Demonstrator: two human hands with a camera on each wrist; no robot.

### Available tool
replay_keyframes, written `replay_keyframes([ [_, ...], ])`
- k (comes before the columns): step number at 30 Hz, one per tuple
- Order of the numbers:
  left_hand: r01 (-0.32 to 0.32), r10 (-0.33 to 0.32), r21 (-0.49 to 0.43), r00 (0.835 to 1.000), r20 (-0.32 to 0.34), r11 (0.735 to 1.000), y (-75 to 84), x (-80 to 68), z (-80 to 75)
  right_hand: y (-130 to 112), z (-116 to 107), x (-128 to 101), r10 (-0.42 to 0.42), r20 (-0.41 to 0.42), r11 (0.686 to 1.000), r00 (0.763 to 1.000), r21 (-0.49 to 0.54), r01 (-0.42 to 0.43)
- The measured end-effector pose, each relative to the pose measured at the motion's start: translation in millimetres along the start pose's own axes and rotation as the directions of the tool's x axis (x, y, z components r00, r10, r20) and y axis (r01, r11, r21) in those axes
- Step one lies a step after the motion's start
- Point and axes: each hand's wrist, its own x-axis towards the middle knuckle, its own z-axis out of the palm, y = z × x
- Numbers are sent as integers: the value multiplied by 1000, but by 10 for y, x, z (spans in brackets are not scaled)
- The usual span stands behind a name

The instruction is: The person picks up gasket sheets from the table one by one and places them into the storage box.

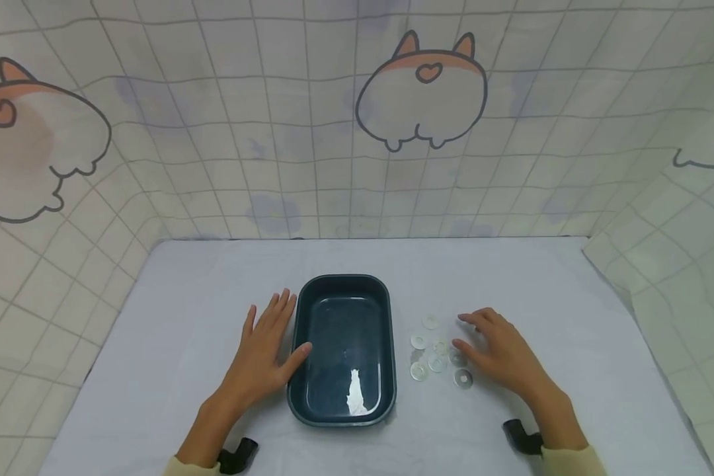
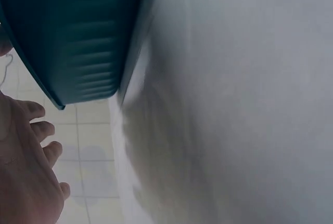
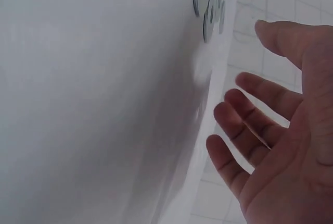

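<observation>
A dark teal rectangular tray (image 1: 344, 357) sits on the white-covered table. Along its left side lies my left hand (image 1: 262, 363), fingers straight, the thumb over the rim. In the left wrist view the tray's ribbed outer wall (image 2: 88, 52) rises beside the left hand (image 2: 26, 156). Several flat metal washers (image 1: 418, 371) are scattered to the right of the tray. Over their right edge hovers my right hand (image 1: 506, 354), fingers loosely bent and apart, holding nothing. The right wrist view shows that hand (image 3: 281, 120) raised off the cloth, with washers (image 3: 208, 18) beyond the thumb.
A white cloth (image 1: 214, 277) covers the table. Curtains (image 1: 309, 132) with a grid and cartoon animal pattern stand behind and at both sides. Black wrist-worn mounts (image 1: 238, 456) show at both wrists, just above the pale yellow sleeves (image 1: 571, 461).
</observation>
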Motion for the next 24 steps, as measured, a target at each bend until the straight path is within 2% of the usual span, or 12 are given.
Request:
replay_keyframes([
  [5,-8,9,-16,1000,23,1000,18,-45,54,-59,33,-63,24,63,1000,998,-2,-24],
  [11,1,-1,-8,1000,22,1000,6,-96,70,-121,73,-76,42,135,999,990,-7,-42],
  [19,35,-36,15,999,28,999,-22,-230,21,-186,142,-51,7,162,1000,987,14,-10],
  [24,25,-26,25,1000,15,999,-11,-291,8,-231,152,-54,7,166,1000,986,8,-8],
])
